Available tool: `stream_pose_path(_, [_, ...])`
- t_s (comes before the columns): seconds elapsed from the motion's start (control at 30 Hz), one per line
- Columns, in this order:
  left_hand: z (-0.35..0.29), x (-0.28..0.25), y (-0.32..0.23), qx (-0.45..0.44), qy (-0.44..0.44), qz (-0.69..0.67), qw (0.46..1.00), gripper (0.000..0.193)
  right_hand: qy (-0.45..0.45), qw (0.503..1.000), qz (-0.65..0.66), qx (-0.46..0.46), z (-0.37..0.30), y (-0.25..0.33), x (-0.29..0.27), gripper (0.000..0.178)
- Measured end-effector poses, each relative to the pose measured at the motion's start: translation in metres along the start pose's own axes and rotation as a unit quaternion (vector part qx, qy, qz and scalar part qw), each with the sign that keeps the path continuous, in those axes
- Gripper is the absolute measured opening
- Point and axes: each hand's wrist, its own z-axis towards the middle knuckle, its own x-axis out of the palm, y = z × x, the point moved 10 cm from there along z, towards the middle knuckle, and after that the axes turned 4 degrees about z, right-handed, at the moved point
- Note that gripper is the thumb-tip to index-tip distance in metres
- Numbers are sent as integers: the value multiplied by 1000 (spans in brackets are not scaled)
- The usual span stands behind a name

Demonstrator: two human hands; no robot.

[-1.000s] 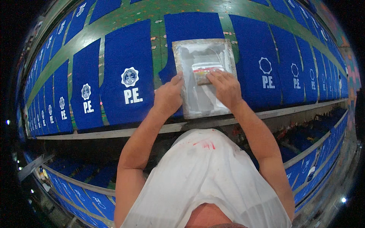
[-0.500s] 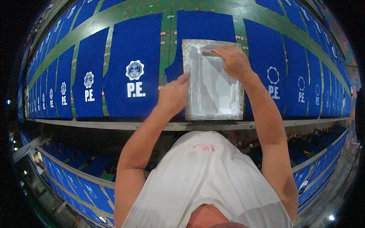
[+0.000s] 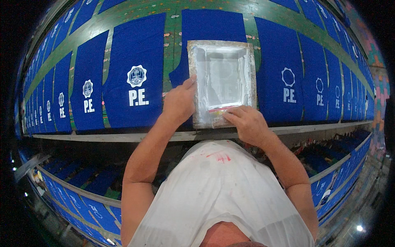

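Observation:
A rectangular printing screen point(image 3: 252, 70) with a worn frame lies over a blue cut fabric panel point(image 3: 212, 24) on the green table. White ink lines its inner edges, and a faint badge and letters show through the mesh. My left hand point(image 3: 179, 103) is closed on the screen's left edge, the fingertips at the rim. My right hand point(image 3: 249, 123) holds a squeegee point(image 3: 218, 110) at the near end of the mesh. A thin red strip shows along the squeegee, whose right part my fingers hide.
To the left, blue panels point(image 3: 138, 45) bear a full white badge and letters. Panels to the right point(image 3: 277, 53) carry letters with only a ring-shaped outline. A pale rail point(image 3: 111, 137) runs along the table's near edge. Behind me stands another table with blue panels point(image 3: 96, 212).
My right hand has drawn the squeegee from the far end of the screen to its near end. My left hand stays at the left rim. The whole view has shifted slightly.

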Motion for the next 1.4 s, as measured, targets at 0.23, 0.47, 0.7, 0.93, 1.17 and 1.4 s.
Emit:
stream_pose_path(0.23, [-1, -6, -3, 9, -10, 28, 1000, 43, 21, 999, -16, 37, 102, -106, -24, 41])
stream_pose_path(0.47, [3, -13, -7, 1, -6, 15, 1000, 43, -90, 995, -47, 8, 138, -138, -36, 41])
stream_pose_path(0.7, [1, -10, -8, -3, -24, 4, 1000, 39, -51, 999, -7, -7, 28, -46, -4, 37])
stream_pose_path(0.93, [0, -11, -8, -3, -47, -7, 999, 39, -1, 999, 53, -10, 1, -25, -3, 41])
stream_pose_path(1.17, [0, -11, -9, -38, -54, -34, 997, 46, -63, 997, -26, 21, 116, -125, -39, 37])
stream_pose_path(1.4, [-22, 5, -4, -81, -214, -145, 963, 37, -103, 993, -51, 27, 147, -149, -48, 39])
